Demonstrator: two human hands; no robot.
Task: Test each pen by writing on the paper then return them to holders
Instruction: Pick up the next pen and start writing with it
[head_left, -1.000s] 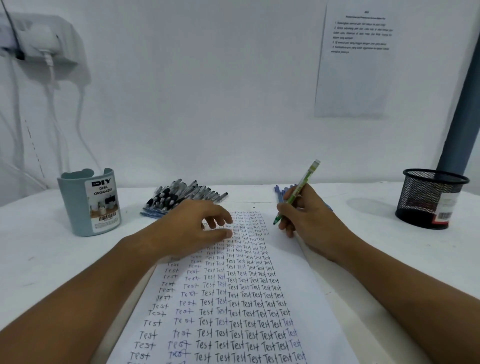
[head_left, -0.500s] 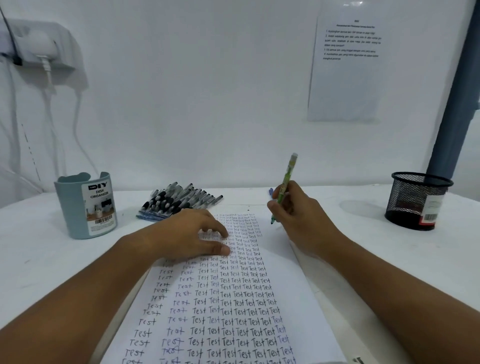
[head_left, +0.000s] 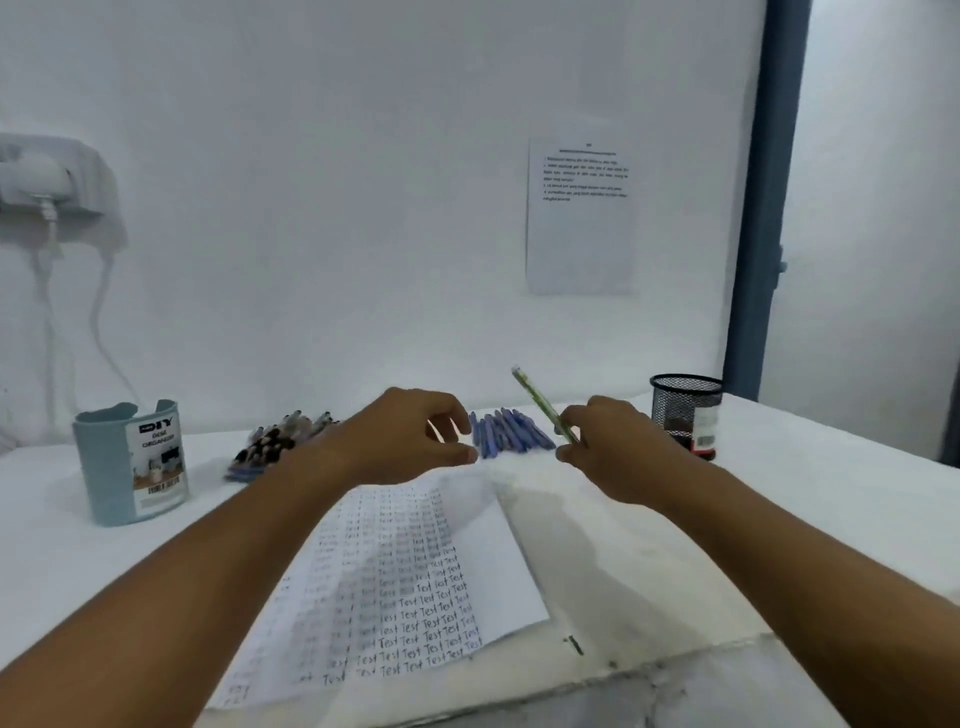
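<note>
1. White table (head_left: 779, 519) against white wall; both hands lifted off the paper (head_left: 415, 571) since earlier.
2. Right hand (head_left: 613, 452) grip pinches green pen (head_left: 543, 405), now tilted left, raised beyond paper, beside blue pens (head_left: 506, 434).
3. Left hand (head_left: 410, 436) empty, fingers loosely curled, above paper's far edge.
4. Paper rows read "Test"; blue holder (head_left: 130, 462) left of paper reads "DIY DESK ORGANIZER".

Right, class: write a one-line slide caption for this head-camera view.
Right hand holds a green pen above the table; left hand hovers over the test-filled paper.
</note>
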